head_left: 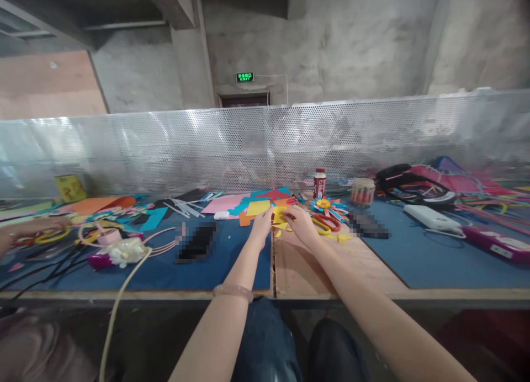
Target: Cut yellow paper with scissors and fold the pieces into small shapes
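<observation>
Between my two hands, over the middle of the table, is a small piece of yellow paper point(280, 216). My left hand point(262, 225) pinches its left side, and my right hand point(300, 222) has its fingers closed on the right side. Just behind my left hand lies a larger yellow sheet point(257, 208). A pair of scissors with red and yellow handles point(330, 223) rests to the right of my right hand. Behind the scissors is a paper flower point(323, 205) with a yellow centre and blue and orange petals. A small yellow scrap point(343, 238) lies nearby.
A co-worker's hand point(53, 226) is at the far left. A power strip point(120, 252) with cables and a blurred dark object point(197, 243) lie on the left. At the back stand a bottle point(319, 184) and a jar point(362, 192). A white device point(433, 219) lies right.
</observation>
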The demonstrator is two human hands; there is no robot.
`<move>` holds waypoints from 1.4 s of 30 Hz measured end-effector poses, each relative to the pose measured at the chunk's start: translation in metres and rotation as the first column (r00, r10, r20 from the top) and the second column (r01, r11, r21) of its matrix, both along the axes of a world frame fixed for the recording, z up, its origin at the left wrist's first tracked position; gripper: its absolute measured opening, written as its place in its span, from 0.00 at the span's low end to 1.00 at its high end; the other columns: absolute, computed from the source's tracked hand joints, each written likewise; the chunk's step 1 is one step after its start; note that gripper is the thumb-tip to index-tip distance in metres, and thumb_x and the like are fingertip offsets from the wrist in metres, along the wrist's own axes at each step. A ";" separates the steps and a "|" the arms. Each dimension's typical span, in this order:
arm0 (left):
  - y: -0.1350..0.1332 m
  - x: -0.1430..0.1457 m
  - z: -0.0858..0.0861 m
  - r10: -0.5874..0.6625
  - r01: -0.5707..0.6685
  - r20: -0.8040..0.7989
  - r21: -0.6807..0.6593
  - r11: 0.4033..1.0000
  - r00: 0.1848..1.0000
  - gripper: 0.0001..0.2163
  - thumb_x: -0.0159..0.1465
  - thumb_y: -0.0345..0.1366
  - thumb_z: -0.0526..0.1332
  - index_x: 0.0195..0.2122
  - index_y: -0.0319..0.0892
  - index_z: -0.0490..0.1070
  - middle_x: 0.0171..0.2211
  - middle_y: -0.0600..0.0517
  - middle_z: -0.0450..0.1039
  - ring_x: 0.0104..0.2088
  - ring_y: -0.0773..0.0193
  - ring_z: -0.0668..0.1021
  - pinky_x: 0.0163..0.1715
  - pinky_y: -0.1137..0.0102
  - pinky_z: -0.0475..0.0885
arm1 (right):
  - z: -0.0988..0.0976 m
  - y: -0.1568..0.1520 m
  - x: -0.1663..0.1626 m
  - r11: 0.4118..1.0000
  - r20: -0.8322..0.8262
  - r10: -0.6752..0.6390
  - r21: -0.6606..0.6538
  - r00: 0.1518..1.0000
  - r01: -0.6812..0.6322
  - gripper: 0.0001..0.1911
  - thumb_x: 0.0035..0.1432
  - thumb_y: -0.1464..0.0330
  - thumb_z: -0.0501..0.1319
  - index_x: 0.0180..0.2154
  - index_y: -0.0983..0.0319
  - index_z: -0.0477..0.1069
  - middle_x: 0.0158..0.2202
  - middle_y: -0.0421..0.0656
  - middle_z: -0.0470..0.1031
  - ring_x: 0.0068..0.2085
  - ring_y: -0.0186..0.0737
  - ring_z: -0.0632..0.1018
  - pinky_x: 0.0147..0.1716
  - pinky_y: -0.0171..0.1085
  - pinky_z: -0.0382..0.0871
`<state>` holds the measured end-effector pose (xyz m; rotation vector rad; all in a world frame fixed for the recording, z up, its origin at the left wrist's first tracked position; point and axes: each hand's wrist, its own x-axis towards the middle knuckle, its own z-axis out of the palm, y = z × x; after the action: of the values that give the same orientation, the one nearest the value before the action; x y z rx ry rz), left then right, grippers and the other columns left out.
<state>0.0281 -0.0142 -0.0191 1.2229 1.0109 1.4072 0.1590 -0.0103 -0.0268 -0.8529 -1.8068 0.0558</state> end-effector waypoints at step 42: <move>0.000 -0.001 0.002 0.043 -0.042 0.031 -0.004 0.999 0.999 0.20 0.50 0.53 0.57 0.29 0.38 0.65 0.24 0.52 0.66 0.24 0.67 0.71 0.20 0.73 0.66 | 0.003 -0.007 -0.004 0.995 0.000 0.046 -0.088 0.999 -0.046 0.10 0.49 0.73 0.57 0.35 0.62 0.72 0.27 0.41 0.70 0.28 0.33 0.69 0.29 0.32 0.64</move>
<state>0.0275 -0.0147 -0.0173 1.1802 1.0225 1.4529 0.1549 -0.0173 -0.0238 -0.8738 -1.8366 0.1653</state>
